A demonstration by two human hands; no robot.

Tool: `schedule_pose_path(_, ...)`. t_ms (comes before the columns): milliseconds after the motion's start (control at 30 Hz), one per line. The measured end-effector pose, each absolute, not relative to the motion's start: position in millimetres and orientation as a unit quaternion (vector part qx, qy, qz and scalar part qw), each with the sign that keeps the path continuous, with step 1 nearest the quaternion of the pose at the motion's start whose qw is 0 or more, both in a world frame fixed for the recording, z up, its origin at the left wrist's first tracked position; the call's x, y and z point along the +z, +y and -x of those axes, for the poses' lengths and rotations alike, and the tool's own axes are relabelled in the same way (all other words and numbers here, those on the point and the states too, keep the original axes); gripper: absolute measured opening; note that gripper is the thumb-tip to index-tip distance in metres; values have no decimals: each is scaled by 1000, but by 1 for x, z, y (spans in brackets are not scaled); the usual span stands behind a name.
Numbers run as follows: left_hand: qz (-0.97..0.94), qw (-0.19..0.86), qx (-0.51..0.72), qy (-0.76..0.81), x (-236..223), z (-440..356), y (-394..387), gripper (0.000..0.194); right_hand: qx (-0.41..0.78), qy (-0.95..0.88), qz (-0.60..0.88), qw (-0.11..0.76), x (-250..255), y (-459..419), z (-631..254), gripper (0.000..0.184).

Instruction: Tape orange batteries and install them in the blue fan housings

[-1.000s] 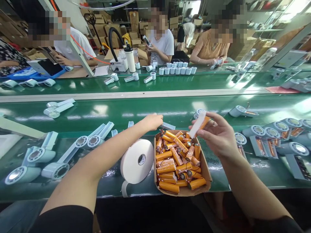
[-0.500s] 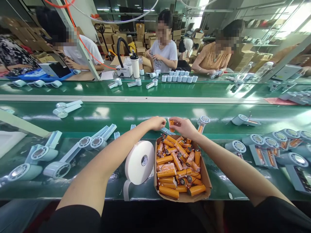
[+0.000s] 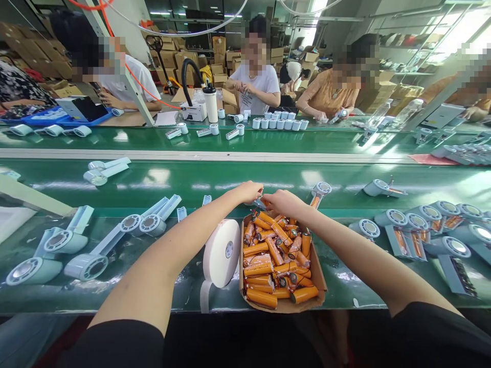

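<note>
Above the far edge of the box, my left hand [image 3: 250, 191] is closed on a light-blue plastic fan housing [image 3: 260, 204], only a small piece of which shows. My right hand [image 3: 283, 202] is bent over that housing from the right, its fingers curled. The orange battery seen in its fingers half a second ago is now hidden behind the hand. Just below lies a cardboard box [image 3: 321, 286] full of orange wrapped batteries [image 3: 274, 250] with wires. A white roll of tape [image 3: 222, 254] stands against the box's left side, its loose end hanging toward the bench's front edge.
Light-blue fan housings [image 3: 94, 265] lie on the left. Several housings with batteries [image 3: 416, 225] are grouped at the right, and one fan [image 3: 321, 189] lies beyond my right hand. Across the green conveyor belt [image 3: 184, 176], co-workers [image 3: 255, 84] sit among fan parts.
My right hand has lowered and turned over the housing, taking the orange battery out of sight. My left hand stays at about the same spot. The view has shifted slightly.
</note>
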State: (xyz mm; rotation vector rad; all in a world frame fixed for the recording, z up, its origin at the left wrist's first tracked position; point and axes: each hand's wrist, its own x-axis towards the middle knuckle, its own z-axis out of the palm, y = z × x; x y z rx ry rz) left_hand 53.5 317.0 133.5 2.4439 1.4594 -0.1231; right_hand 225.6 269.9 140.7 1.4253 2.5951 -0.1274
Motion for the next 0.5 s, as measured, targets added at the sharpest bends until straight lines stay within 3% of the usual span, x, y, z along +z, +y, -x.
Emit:
schedule_pose_path(400,-834,167,-43,525,129,-73,318,24,-79,864,-473,155,134,280,-224,41)
schedule_pose_path(500,-835,182,-42,518,131,-77,320,22,-87,870,-458,160,134,288,-226,34)
